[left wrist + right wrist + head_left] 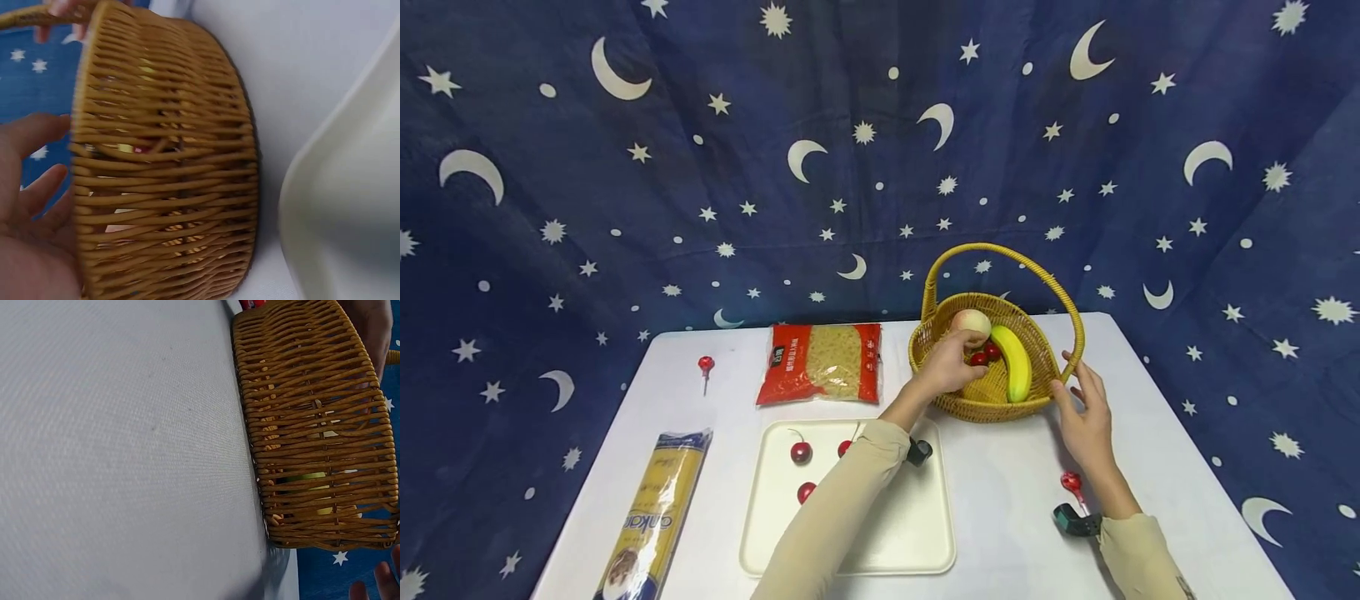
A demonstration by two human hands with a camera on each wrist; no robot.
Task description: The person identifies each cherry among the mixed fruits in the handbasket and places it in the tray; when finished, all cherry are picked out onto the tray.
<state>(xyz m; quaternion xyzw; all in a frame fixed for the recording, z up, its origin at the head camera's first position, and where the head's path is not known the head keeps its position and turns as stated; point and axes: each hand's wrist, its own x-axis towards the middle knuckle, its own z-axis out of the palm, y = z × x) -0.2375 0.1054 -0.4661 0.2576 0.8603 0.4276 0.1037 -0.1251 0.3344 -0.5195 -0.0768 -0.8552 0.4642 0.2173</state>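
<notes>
A wicker basket [992, 412] with a tall arched handle [1060, 287] stands at the back right of the table. Inside lie a peach [972, 321], a yellow banana [1015, 367] and red cherries [980, 358]. My left hand [951, 365] reaches over the near left rim, its fingertips beside the peach and cherries. In the left wrist view its fingers [44, 190] are spread loosely behind the basket wall, which hides part of them. My right hand [1086, 417] holds the handle's right base, thumb in front and fingers behind.
A cream tray [917, 533] with several cherries [801, 452] lies under my left forearm. Behind it is a red pasta bag [820, 362]. A long spaghetti pack [655, 517] lies at left. Red lollipops [705, 365] lie at far left and beside my right wrist.
</notes>
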